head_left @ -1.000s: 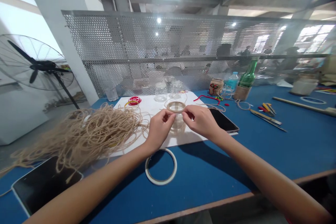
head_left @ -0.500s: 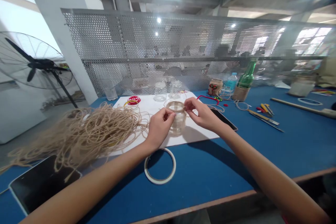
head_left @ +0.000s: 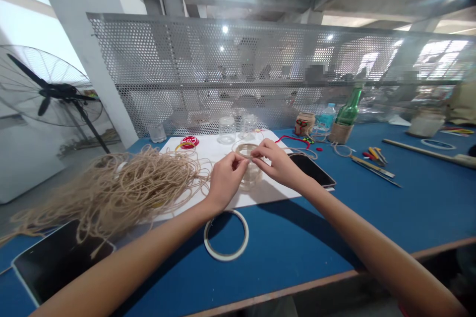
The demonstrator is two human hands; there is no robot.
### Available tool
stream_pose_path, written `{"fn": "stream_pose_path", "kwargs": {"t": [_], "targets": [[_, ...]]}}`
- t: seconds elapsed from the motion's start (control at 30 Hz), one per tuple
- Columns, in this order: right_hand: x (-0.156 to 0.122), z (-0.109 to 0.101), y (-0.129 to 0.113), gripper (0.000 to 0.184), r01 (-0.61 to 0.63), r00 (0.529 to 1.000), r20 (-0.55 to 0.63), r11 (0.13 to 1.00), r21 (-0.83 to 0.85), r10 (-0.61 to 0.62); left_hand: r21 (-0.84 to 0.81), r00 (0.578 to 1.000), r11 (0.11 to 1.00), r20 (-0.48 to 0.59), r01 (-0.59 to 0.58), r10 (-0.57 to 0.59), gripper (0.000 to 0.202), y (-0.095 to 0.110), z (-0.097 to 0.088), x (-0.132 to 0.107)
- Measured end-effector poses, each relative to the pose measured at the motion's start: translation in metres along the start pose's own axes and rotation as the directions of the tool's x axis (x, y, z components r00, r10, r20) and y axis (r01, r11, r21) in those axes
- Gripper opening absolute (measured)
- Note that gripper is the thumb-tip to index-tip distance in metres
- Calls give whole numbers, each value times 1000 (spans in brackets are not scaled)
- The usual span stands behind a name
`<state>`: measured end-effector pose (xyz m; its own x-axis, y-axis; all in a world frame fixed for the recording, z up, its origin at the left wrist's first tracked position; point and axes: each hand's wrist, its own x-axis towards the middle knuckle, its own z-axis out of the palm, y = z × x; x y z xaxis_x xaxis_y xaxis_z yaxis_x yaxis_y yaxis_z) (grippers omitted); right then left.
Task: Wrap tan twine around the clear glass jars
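A clear glass jar (head_left: pixel 252 178) stands upright on a white sheet (head_left: pixel 277 193), with twine (head_left: pixel 243 148) around its rim. My left hand (head_left: pixel 227 178) is at the near left of the rim, thumb and forefinger pinched on the twine. Close beside it, my right hand (head_left: pixel 275 162) pinches at the front of the rim, its fingertips almost meeting the left ones. It seems to hold the twine too, though the strand between its fingers is too fine to make out fully. Both hands partly cover the jar's neck.
A loose heap of jute twine (head_left: pixel 148 178) lies left. A white tape roll (head_left: pixel 205 242) lies in front of the jar, a black phone (head_left: pixel 316 171) to the right. Behind are glass jars (head_left: pixel 226 131) and a green bottle (head_left: pixel 350 109). Scissors-like tools (head_left: pixel 375 155) lie farther right.
My right hand has moved left along the rim, from the jar's right side to its front near my left hand. My left hand has stayed in place.
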<state>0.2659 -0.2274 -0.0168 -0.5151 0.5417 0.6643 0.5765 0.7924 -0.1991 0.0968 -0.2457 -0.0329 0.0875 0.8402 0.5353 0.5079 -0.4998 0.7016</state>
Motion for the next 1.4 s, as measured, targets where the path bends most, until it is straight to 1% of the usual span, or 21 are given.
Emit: {"fn": "stream_pose_path", "kwargs": {"t": [0.1, 0.2, 0.37, 0.53, 0.6, 0.67, 0.77, 0.87, 0.93, 1.2, 1.4], "targets": [[1, 0, -3, 6, -16, 1000, 0, 1000, -9, 16, 33, 1000, 999, 13, 11, -12, 17, 1, -3, 2], [2, 0, -5, 5, -22, 1000, 15, 1000, -14, 22, 86, 999, 996, 47, 15, -19, 16, 1, -8, 5], [2, 1, -7, 4, -16, 999, 34, 1000, -6, 16, 197, 995, 979, 99, -49, 29, 18, -3, -15, 10], [-1, 0, -1, 4, -28, 1000, 2, 999, 25, 28, 136, 990, 986, 114, -94, 78, 21, -9, -22, 16], [-3, 0, 1, 5, -32, 999, -5, 998, 47, 32, 104, 982, 986, 147, -131, 115, 19, -9, -26, 17], [-3, -1, 2, 5, -31, 999, -7, 998, 63, 32, 96, 978, 983, 153, -156, 141, 15, -10, -29, 16], [-3, -1, 1, 6, -37, 999, -7, 996, 76, 38, 103, 972, 976, 158, -190, 173, 13, -10, -28, 13], [-3, 0, 0, 6, -47, 999, -5, 996, 82, 48, 114, 955, 961, 189, -252, 228, 13, -9, -25, 10], [-3, 0, 0, 5, -50, 999, -2, 995, 83, 51, 125, 949, 951, 184, -282, 257, 13, -9, -23, 8], [-3, -2, 2, 7, -38, 999, 23, 997, 73, 37, 135, 945, 944, 173, -301, 277, 11, -9, -22, 12], [-3, -2, 3, 7, -31, 999, 35, 997, 75, 28, 224, 931, 909, 190, -351, 313, 11, -13, -22, 14]]}}
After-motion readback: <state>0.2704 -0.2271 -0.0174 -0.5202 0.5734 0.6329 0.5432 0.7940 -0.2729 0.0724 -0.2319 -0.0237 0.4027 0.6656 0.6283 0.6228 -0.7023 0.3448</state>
